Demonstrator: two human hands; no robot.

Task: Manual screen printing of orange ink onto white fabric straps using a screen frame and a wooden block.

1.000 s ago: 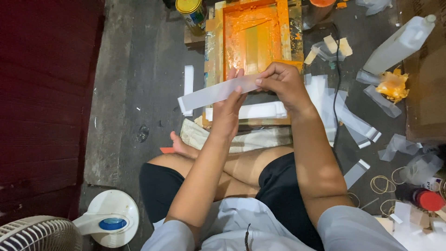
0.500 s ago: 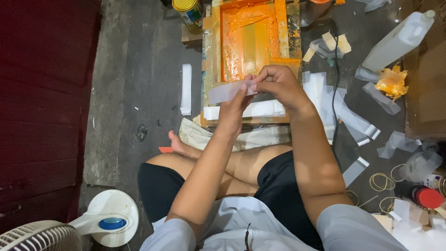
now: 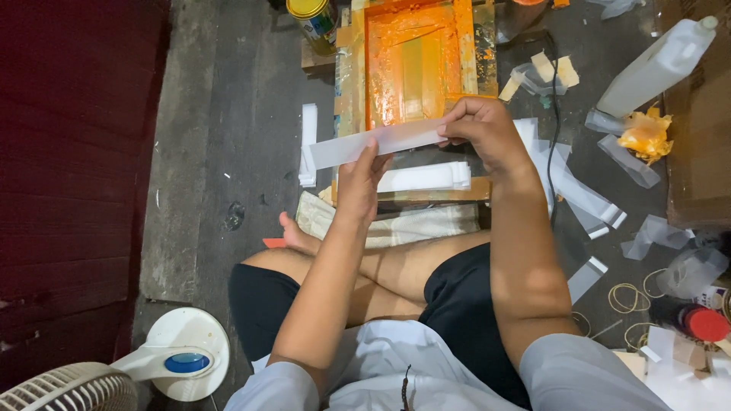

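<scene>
— Between our two hands (image 3: 358, 179) (image 3: 483, 129) we held a long translucent white strip (image 3: 377, 142), stretched out level just above the near edge of the orange-stained printing frame (image 3: 415, 65). Our left fingers (image 3: 371, 150) pinched its lower edge near the middle, thumb pressed on top; our right fingers (image 3: 457, 122) were curled shut on its right end.

— And the risk we saw?

— Wet-looking orange ink lay just beyond our fingers. We judged that if the strip sagged or we lowered it askew, it could smear on the frame's messy border. The free left end stuck out unsupported past our left fingers, so it could droop or twist, and a light pinch on slick film might let it slip.

— What about the containers?

— Beyond our left fingers, at the frame's far corner, stood a tin can (image 3: 312, 17) with a yellow lid shut on it; we could not tell its contents. Far to the right of our right fingers a white plastic jug (image 3: 655, 68) lay tilted, capped, contents hidden. The frame itself served as a shallow tray, coated in orange ink.

— Anything else near?

— A stack of white strips (image 3: 422, 176) lay just below our fingers, loose strips (image 3: 579, 194) littered the floor (image 3: 228, 152) to the right, and a fan (image 3: 179, 354) stood back by our left knee.
</scene>
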